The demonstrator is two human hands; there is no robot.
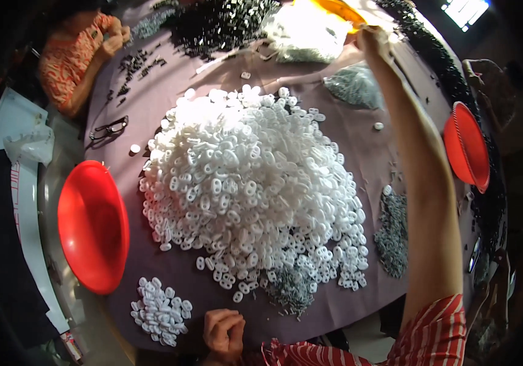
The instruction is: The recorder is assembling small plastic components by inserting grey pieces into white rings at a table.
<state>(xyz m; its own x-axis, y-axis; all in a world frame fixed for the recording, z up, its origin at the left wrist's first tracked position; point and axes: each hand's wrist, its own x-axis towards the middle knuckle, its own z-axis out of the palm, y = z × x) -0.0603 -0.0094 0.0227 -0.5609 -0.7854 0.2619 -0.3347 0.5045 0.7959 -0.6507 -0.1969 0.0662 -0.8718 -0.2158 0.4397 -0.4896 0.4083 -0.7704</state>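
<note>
A large heap of small white oval plastic pieces with two holes (255, 177) covers the middle of the table. My right arm stretches to the far side, where my right hand (370, 39) pinches the edge of a yellow plastic sheet or bag (337, 9); small details are lost in glare. Beside it lies a clear plastic bag (310, 36) with pale contents. Close to the near edge, my left hand (224, 331) is curled closed, and whatever is inside its fingers is hidden. Left of it sits a smaller pile of white pieces (161, 311).
Red bowls stand at left (94, 229) and right (467, 146). Small grey pieces lie in piles near the heap (292, 290) and by my forearm (392, 235). Also there: a grey-filled bag (356, 85), glasses (110, 129), black pieces (222, 24). Another person (75, 58) sits far left.
</note>
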